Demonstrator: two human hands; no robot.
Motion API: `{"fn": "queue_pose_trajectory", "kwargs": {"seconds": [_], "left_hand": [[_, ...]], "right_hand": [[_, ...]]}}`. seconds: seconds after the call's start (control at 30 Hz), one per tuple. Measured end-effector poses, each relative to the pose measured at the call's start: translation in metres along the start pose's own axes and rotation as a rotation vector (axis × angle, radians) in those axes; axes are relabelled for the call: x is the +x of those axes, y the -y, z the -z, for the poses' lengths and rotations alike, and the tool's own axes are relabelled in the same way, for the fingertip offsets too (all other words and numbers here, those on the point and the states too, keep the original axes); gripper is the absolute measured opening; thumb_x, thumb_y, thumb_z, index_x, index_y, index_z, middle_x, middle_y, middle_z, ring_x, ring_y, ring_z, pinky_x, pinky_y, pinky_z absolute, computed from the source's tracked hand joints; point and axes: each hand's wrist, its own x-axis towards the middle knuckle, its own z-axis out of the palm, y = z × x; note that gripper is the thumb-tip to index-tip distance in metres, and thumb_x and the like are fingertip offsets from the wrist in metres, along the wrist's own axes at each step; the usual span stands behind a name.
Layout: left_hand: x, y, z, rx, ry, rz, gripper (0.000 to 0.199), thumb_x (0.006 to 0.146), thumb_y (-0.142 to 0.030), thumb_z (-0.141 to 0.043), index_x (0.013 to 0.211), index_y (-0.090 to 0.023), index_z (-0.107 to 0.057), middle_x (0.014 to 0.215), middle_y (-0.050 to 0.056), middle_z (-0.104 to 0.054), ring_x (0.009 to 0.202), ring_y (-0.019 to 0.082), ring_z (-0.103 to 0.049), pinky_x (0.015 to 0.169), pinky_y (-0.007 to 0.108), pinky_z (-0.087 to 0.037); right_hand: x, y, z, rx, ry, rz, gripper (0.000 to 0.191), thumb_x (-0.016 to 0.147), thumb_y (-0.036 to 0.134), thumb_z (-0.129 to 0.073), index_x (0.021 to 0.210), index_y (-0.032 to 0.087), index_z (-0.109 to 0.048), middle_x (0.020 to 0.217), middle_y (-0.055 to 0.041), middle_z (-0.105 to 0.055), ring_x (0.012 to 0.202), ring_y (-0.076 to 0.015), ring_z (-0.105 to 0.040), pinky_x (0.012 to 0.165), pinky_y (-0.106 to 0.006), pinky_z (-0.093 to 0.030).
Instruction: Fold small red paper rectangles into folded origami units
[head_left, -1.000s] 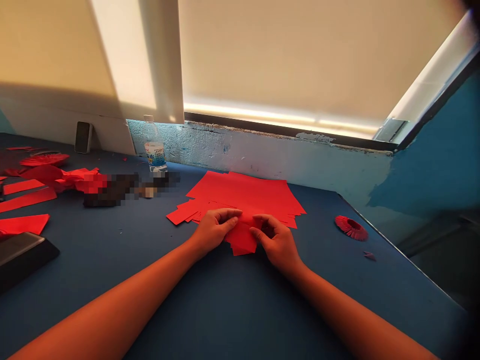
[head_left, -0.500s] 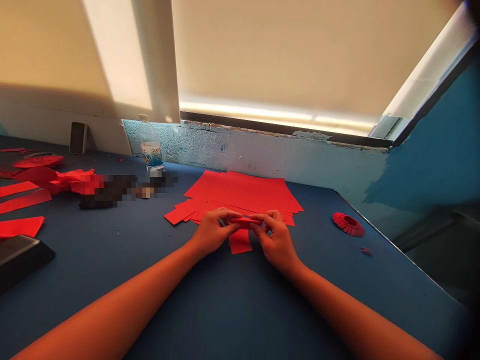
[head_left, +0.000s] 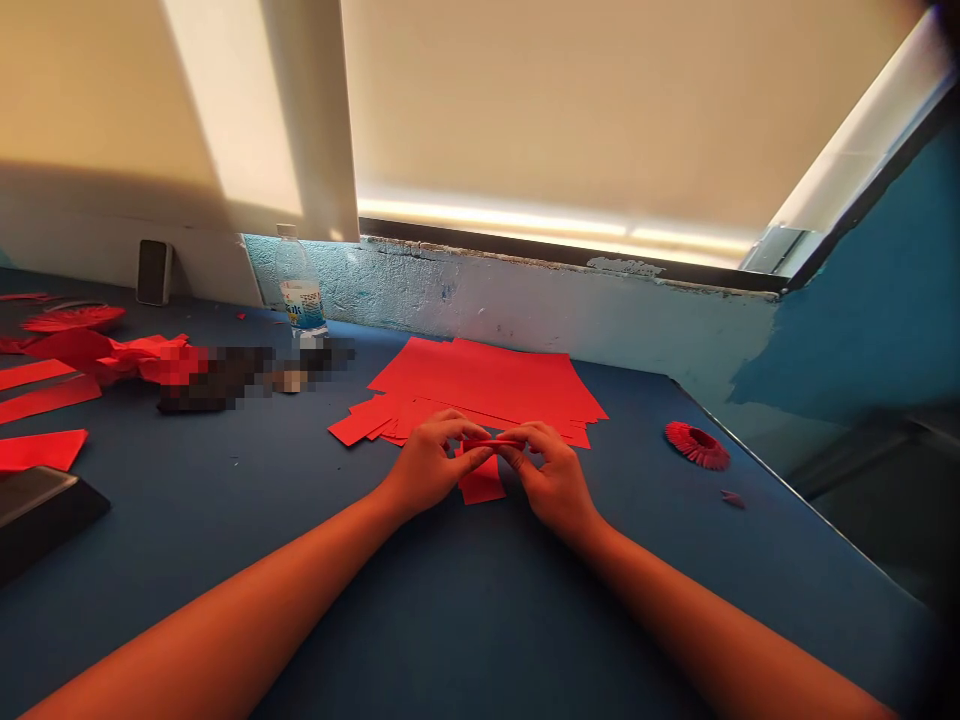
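Observation:
Between my two hands is a narrow folded strip of red paper (head_left: 495,443), held level just above the table. My left hand (head_left: 431,455) pinches its left end between thumb and fingers. At the right end my right hand (head_left: 551,470) grips it the same way, with the fingertips of both hands close together. Below the strip, a small red paper piece (head_left: 482,485) shows; whether it joins the strip I cannot tell. Behind my hands lies a stack of red paper sheets (head_left: 487,380), with several cut red strips (head_left: 360,422) along its near edge.
A plastic water bottle (head_left: 301,285) and an upright phone-like device (head_left: 154,272) stand near the wall. Crumpled red paper (head_left: 105,355) and a dark box-like object (head_left: 45,520) lie left. A fringed red paper ring (head_left: 697,446) sits by the table's right edge.
The folded strip has turned a little in my fingers and now looks thinner and slightly bowed. My left thumb has shifted a little to the right.

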Motion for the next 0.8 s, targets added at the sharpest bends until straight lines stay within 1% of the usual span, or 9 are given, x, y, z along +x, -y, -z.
{"fn": "queue_pose_trajectory", "kwargs": {"seconds": [0.1,0.2,0.3,0.43,0.53,0.8], "left_hand": [[-0.0007,-0.0013,-0.0009,0.025,0.003,-0.019,0.016,0.081,-0.033,-0.060,0.087,-0.021,-0.069,0.086,0.003,-0.064,0.083,0.017,-0.056,0.067,0.027,-0.041],[-0.0012,-0.0016,-0.0018,0.038,-0.001,-0.020,0.015,0.081,-0.031,-0.060,0.086,-0.021,-0.069,0.082,0.002,-0.064,0.082,0.017,-0.056,0.067,0.027,-0.040],[-0.0016,-0.0018,-0.0026,0.042,0.002,-0.038,0.013,0.081,-0.029,-0.060,0.085,-0.021,-0.069,0.081,0.002,-0.064,0.081,0.016,-0.056,0.066,0.026,-0.040],[-0.0021,-0.0029,-0.0031,0.058,-0.001,-0.056,0.011,0.080,-0.026,-0.060,0.083,-0.020,-0.069,0.079,0.002,-0.063,0.079,0.016,-0.055,0.069,0.026,-0.040],[-0.0025,-0.0048,-0.0028,0.057,0.006,-0.067,0.010,0.081,-0.025,-0.060,0.082,-0.019,-0.068,0.079,0.003,-0.063,0.080,0.016,-0.056,0.071,0.027,-0.041],[-0.0037,-0.0055,-0.0028,0.060,0.006,-0.084,0.013,0.083,-0.026,-0.057,0.081,-0.019,-0.067,0.079,0.002,-0.064,0.078,0.015,-0.056,0.068,0.027,-0.041]], "right_hand": [[-0.0005,-0.0016,-0.0003,0.002,-0.002,0.002,0.012,0.083,0.028,-0.058,0.092,0.024,-0.065,0.090,-0.0033,-0.063,0.088,-0.0193,-0.057,0.078,-0.033,-0.043],[-0.0010,-0.0022,-0.0007,0.009,-0.010,0.003,0.014,0.083,0.025,-0.059,0.095,0.024,-0.064,0.094,-0.0036,-0.061,0.090,-0.0195,-0.056,0.081,-0.034,-0.043],[-0.0013,-0.0011,-0.0009,0.028,0.008,0.011,0.012,0.084,0.025,-0.058,0.093,0.024,-0.066,0.094,-0.0041,-0.059,0.089,-0.0191,-0.056,0.081,-0.033,-0.044],[-0.0016,0.0011,-0.0007,0.033,0.020,0.028,0.011,0.085,0.026,-0.055,0.088,0.023,-0.065,0.091,-0.0045,-0.057,0.088,-0.0190,-0.056,0.080,-0.033,-0.045],[-0.0021,0.0019,-0.0008,0.001,0.027,0.042,0.011,0.086,0.025,-0.053,0.087,0.023,-0.064,0.091,-0.0051,-0.057,0.089,-0.0197,-0.055,0.081,-0.034,-0.044],[-0.0032,0.0021,-0.0025,-0.133,0.029,0.089,0.012,0.088,0.022,-0.048,0.088,0.022,-0.060,0.095,-0.0063,-0.057,0.093,-0.0216,-0.053,0.084,-0.038,-0.042]]}}
